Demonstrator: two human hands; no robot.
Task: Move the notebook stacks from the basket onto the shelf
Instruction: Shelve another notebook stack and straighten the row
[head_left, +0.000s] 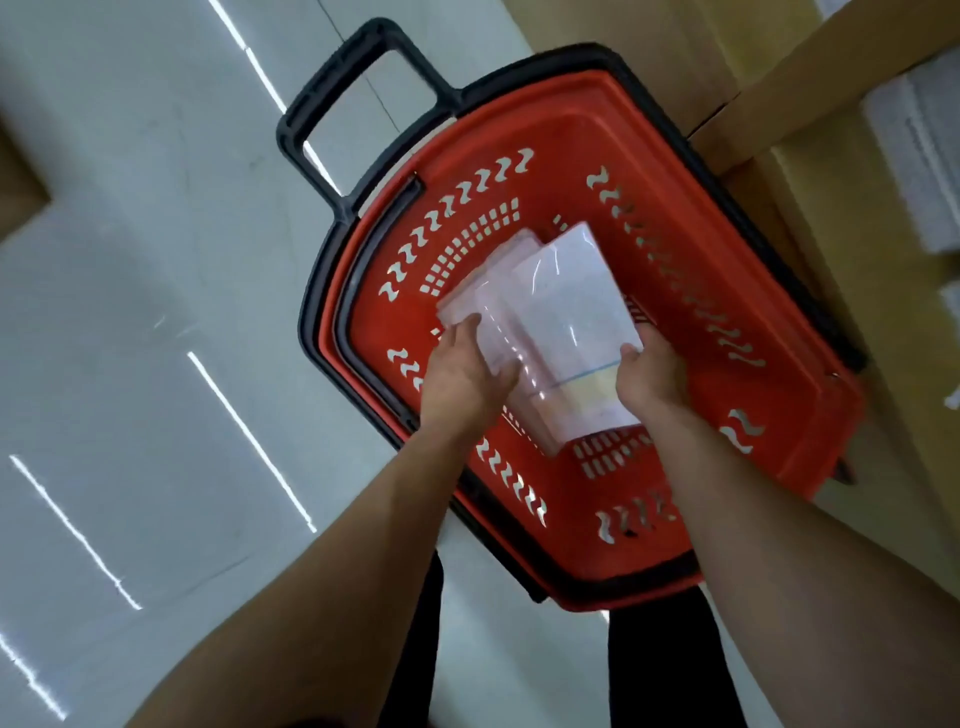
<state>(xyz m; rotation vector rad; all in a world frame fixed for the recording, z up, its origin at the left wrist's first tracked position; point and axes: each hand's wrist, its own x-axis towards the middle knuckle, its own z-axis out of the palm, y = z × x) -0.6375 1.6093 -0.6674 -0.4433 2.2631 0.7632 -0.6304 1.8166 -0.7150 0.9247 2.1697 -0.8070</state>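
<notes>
Inside the red basket (675, 156), the left hand (462, 374) and right hand (652, 371) clasp opposite edges of the plastic-wrapped notebook stacks (561, 322), probably slippery, best gripped underneath.

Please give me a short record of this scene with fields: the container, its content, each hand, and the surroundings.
container: red shopping basket with black handle, standing on pale floor
content: plastic-wrapped notebook stacks, overlapping, inside the basket
left hand: gripping the left edge of the stacks
right hand: gripping the right edge of the stacks
surroundings: cardboard boxes at the right of the basket
task state: stacks not yet on the shelf
</notes>
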